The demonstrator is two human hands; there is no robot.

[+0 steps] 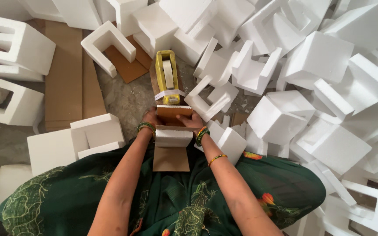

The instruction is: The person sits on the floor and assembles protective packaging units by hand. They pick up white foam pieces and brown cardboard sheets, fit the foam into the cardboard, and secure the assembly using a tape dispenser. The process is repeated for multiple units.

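Looking down from above, we see at the far left of the frame a white foam block [16,43] with slots cut in it, and below it a hollow foam frame [9,102] lying on the grey floor [127,98]. Just to the right, flat brown cardboard sheets [66,74] run from the top toward the middle, with a U-shaped foam piece [106,47] resting beside them.

At the centre, our left hand [152,119] and right hand [192,121] meet on a folded brown cardboard piece [174,114], which sits just in front of our lap. The left fingers curl around its left edge, gripping it; the right fingers press over its right edge and top, also closed on it. Green and gold bangles [145,127] circle both wrists. Between the forearms a small white foam block [173,137] lies on a cardboard strip [170,159], which rests on the green patterned cloth [189,196] over our knees.

Directly above the hands stands a yellow tape dispenser [167,76], with a white strip of tape [169,93] across its near end, touching the cardboard piece.

Filling the right half of the frame is a deep heap of white foam corner pieces [320,87], tumbled at every angle.
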